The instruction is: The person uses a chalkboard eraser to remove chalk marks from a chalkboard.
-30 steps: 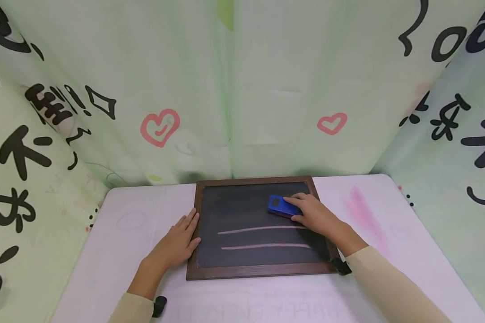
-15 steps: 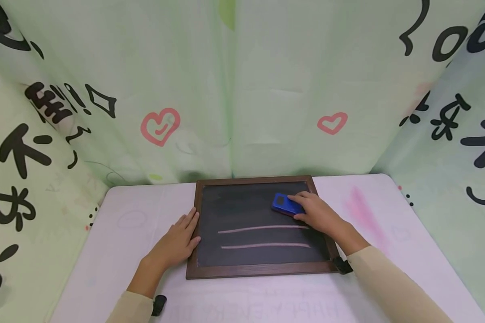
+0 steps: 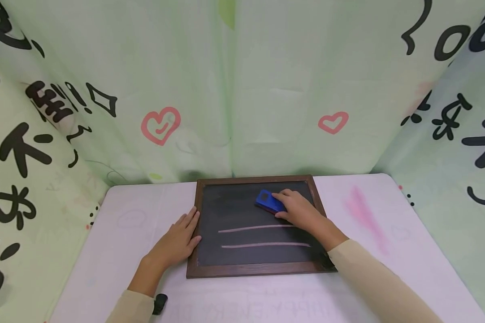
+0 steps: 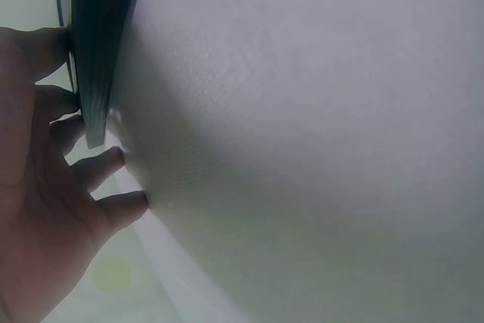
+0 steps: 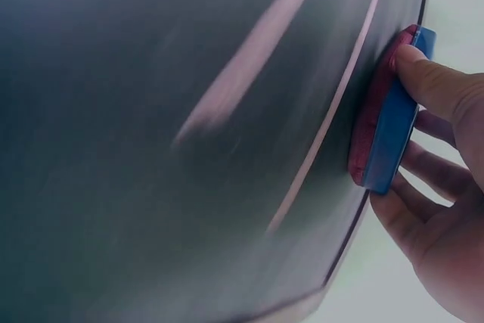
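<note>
The left hand (image 3: 175, 242), released with its fingers extended, touches the frame of the chalkboard (image 3: 262, 237) at nine o'clock. Two pale pink lines (image 3: 262, 245) run across the board, the lower toward six o'clock. The blue eraser (image 3: 268, 201), red underneath, sits on the board near twelve o'clock, grasped between thumb and fingers by the right hand (image 3: 300, 210) at two o'clock.

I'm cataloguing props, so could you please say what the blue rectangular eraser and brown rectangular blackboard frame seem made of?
Blue rectangular eraser: probably smooth plastic, judging by its even colour and crisp edges; its matte, rounded red pad suggests fabric. Brown rectangular blackboard frame: likely low-sheen wood, given faint grain-like streaks.
</note>
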The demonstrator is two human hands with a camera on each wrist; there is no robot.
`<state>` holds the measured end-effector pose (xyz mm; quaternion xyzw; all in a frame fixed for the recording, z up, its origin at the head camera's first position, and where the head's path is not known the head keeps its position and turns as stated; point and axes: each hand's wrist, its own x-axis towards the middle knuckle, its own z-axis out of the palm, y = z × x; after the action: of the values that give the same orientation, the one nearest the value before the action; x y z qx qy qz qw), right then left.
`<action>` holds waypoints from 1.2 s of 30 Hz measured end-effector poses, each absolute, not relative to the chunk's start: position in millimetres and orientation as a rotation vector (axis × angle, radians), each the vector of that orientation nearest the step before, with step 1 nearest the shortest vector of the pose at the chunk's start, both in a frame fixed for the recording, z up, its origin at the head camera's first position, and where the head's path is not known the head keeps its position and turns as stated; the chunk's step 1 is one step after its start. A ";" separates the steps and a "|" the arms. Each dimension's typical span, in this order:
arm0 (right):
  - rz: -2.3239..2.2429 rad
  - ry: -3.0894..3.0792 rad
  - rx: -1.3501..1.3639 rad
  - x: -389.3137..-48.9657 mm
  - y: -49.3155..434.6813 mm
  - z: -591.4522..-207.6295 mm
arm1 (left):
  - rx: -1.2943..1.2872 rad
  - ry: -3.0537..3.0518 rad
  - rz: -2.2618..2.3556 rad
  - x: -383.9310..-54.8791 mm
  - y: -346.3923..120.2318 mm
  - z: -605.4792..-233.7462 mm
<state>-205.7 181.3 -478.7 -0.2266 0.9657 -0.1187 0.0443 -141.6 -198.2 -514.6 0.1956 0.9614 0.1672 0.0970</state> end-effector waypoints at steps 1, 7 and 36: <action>-0.351 2.948 -0.705 -206.1 175.8 -478.8 | 0.579 2.846 0.497 -141.8 -197.7 -514.2; -0.302 2.919 -0.797 -209.8 139.3 -481.5 | 0.578 2.846 0.492 -141.9 -195.2 -512.6; -0.055 2.905 -1.065 -194.9 37.1 -479.3 | 0.567 2.852 0.491 -140.9 -196.2 -511.7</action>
<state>-194.9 37.1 -479.3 -0.3440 0.9385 -0.0179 0.0235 -140.9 -196.2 -511.7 0.1912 0.9626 0.1659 0.0961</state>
